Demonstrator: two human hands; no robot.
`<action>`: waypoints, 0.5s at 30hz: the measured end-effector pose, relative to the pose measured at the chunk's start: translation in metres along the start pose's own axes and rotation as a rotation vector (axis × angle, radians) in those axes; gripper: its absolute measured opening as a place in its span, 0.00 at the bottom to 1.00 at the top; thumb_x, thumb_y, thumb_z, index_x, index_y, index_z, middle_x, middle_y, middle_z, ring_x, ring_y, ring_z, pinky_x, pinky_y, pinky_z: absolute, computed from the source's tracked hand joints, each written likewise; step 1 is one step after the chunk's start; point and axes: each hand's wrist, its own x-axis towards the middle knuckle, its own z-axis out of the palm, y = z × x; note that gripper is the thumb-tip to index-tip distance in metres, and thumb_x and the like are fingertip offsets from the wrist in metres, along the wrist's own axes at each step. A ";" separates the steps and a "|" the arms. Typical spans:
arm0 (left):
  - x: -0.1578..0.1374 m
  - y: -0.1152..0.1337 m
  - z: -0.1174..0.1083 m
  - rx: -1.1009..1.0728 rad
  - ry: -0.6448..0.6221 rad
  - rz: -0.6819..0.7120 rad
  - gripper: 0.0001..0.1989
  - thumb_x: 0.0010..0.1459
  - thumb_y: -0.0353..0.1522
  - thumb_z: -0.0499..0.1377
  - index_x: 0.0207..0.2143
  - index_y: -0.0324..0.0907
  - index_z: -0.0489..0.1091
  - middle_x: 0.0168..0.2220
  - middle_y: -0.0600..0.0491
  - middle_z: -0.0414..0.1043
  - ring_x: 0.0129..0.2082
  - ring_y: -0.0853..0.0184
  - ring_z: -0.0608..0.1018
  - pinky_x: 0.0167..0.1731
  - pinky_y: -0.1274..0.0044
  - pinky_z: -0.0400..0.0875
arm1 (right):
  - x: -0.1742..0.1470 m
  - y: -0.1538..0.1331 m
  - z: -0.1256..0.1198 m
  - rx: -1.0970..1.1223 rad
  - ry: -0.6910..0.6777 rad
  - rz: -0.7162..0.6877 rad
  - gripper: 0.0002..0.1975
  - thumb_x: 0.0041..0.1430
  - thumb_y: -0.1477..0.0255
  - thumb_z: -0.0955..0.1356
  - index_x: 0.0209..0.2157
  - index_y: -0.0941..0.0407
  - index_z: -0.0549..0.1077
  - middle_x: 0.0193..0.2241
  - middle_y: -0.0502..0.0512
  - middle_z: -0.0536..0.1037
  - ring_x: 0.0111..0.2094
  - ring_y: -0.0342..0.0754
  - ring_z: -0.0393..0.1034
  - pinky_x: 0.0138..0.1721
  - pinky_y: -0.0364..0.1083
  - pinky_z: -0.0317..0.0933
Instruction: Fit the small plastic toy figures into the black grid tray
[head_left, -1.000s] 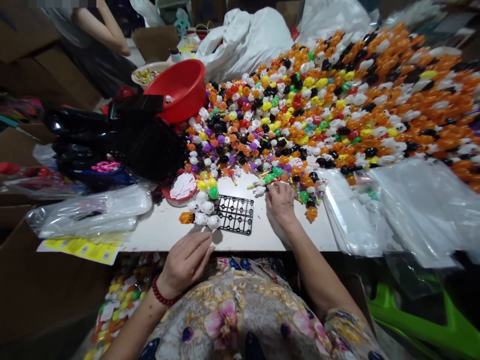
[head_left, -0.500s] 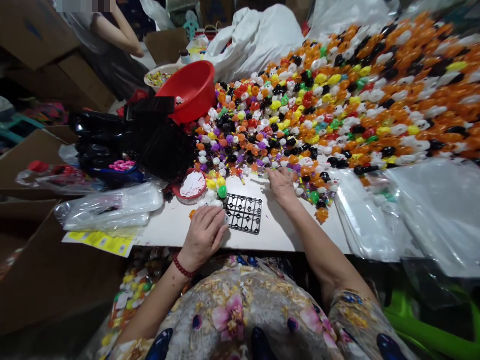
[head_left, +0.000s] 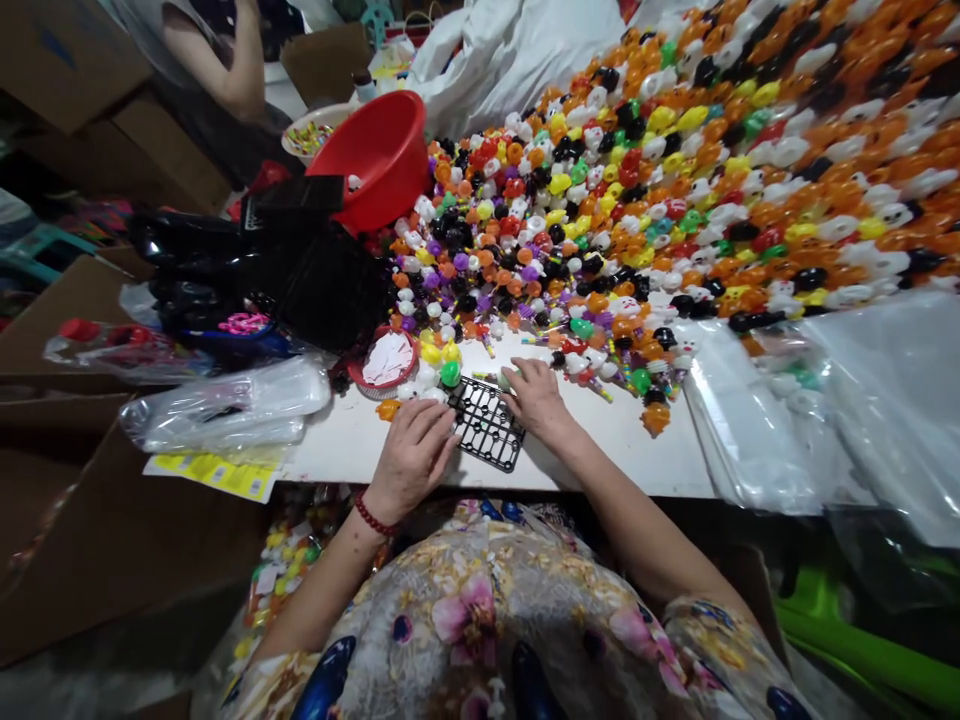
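On the white table in front of me lies a black plastic grid tray [head_left: 487, 424] with rows of round openings. My left hand [head_left: 411, 452] is at its left edge, fingers curled and pressed together; whatever they hold is hidden. Over the upper right corner, my right hand [head_left: 535, 400] pinches a small pale toy [head_left: 511, 375]. A striped stick [head_left: 486, 377] extends left from near its fingertips. Close to the left hand sit white toys [head_left: 426, 380], a green one [head_left: 450, 373], several yellow ones [head_left: 439, 350] and an orange one [head_left: 388, 409].
A large heap of colourful small toys [head_left: 630, 190] covers the back and right. A red basin [head_left: 375, 160], a round basket of white slips [head_left: 386, 360] and black bags [head_left: 300, 270] stand left. Clear plastic bags [head_left: 750, 420] lie right. Another person's arm [head_left: 217, 65] shows at upper left.
My right hand has drawn back from the heap's edge to the tray, bringing a small toy. The tray has turned slightly clockwise. My left hand stays beside it.
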 end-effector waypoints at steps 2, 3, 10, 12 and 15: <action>0.000 -0.001 -0.001 0.003 0.010 0.010 0.20 0.63 0.29 0.57 0.57 0.43 0.66 0.47 0.45 0.75 0.51 0.58 0.73 0.54 0.60 0.69 | 0.007 -0.003 -0.006 -0.034 -0.061 -0.015 0.17 0.60 0.73 0.68 0.51 0.57 0.73 0.51 0.66 0.73 0.52 0.62 0.59 0.48 0.56 0.56; 0.000 -0.001 -0.002 0.005 0.011 0.009 0.20 0.63 0.29 0.57 0.57 0.43 0.66 0.47 0.45 0.75 0.51 0.58 0.73 0.54 0.59 0.69 | 0.011 -0.005 -0.008 -0.047 -0.096 -0.010 0.16 0.60 0.73 0.68 0.50 0.57 0.73 0.49 0.66 0.74 0.51 0.62 0.60 0.47 0.56 0.57; -0.001 -0.006 -0.006 0.012 -0.052 -0.031 0.18 0.63 0.31 0.55 0.56 0.45 0.68 0.45 0.46 0.75 0.50 0.58 0.74 0.56 0.57 0.67 | 0.041 -0.004 -0.015 -0.022 -0.290 0.101 0.09 0.58 0.73 0.70 0.41 0.59 0.76 0.40 0.66 0.75 0.43 0.58 0.67 0.40 0.50 0.59; -0.002 -0.007 -0.006 0.005 -0.061 -0.020 0.18 0.63 0.31 0.55 0.55 0.45 0.68 0.45 0.46 0.75 0.50 0.58 0.74 0.55 0.57 0.67 | 0.038 -0.003 -0.019 0.037 -0.236 0.132 0.09 0.57 0.74 0.69 0.41 0.59 0.75 0.41 0.64 0.75 0.41 0.56 0.69 0.39 0.48 0.59; -0.004 -0.009 -0.004 -0.002 -0.064 -0.001 0.17 0.63 0.31 0.55 0.55 0.44 0.68 0.44 0.46 0.75 0.50 0.58 0.74 0.54 0.57 0.69 | 0.022 -0.008 -0.024 0.256 -0.079 0.161 0.10 0.59 0.71 0.67 0.43 0.58 0.72 0.39 0.60 0.75 0.36 0.51 0.69 0.37 0.46 0.60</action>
